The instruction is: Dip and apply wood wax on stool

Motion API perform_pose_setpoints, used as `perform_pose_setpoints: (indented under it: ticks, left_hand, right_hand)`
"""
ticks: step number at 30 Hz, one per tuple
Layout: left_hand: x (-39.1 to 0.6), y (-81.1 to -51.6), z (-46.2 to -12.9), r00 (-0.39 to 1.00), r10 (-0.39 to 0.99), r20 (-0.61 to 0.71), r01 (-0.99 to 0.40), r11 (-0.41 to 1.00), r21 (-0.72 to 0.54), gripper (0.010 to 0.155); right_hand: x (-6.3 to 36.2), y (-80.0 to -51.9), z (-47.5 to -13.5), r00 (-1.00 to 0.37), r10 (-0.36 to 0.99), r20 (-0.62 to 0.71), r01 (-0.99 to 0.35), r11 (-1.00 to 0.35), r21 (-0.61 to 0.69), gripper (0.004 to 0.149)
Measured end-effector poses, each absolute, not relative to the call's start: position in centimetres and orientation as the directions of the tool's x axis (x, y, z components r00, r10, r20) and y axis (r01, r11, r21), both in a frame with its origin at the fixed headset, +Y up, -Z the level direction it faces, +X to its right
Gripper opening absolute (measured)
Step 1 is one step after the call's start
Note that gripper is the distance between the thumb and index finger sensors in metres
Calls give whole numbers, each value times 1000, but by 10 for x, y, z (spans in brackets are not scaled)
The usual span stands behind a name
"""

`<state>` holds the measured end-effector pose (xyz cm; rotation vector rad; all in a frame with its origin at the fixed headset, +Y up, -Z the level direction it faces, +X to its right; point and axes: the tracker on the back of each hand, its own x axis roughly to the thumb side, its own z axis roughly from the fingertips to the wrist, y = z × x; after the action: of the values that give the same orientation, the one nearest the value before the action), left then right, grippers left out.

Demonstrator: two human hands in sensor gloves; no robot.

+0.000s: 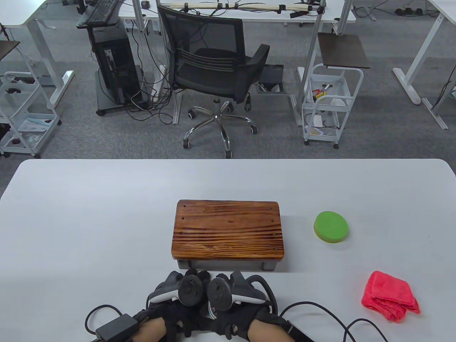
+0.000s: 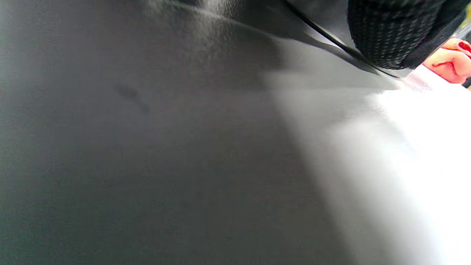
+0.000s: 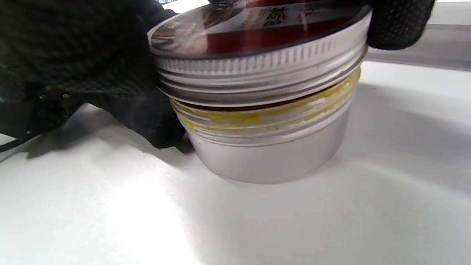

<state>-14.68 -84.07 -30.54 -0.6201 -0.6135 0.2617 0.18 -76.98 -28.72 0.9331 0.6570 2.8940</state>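
Observation:
A wooden stool (image 1: pixel 228 229) stands at the table's middle. My left hand (image 1: pixel 178 292) and right hand (image 1: pixel 233 290) are together just in front of it, hiding what they hold in the table view. In the right wrist view a silver wax tin (image 3: pixel 272 154) stands on the table, with yellow wax smeared on its threads. Its lid (image 3: pixel 261 44) sits loose and tilted on top. My right fingers (image 3: pixel 399 22) grip the lid's rim. Gloved fingers (image 3: pixel 151 117) on the left press against the tin's body. The left wrist view shows mostly blurred table.
A green round sponge (image 1: pixel 330 227) lies to the right of the stool. A folded red cloth (image 1: pixel 390 295) lies at the front right, and also shows in the left wrist view (image 2: pixel 450 60). Glove cables (image 1: pixel 107 320) trail by the front edge.

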Motion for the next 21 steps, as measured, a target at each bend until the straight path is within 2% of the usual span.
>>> perform_pose_setpoints:
  ticks: [21]
  left_hand:
    - [-146, -841, -305, 794, 403, 455, -48, 787, -615, 87]
  right_hand:
    - [3, -773, -288, -827, 175, 534, 89, -897, 432, 90]
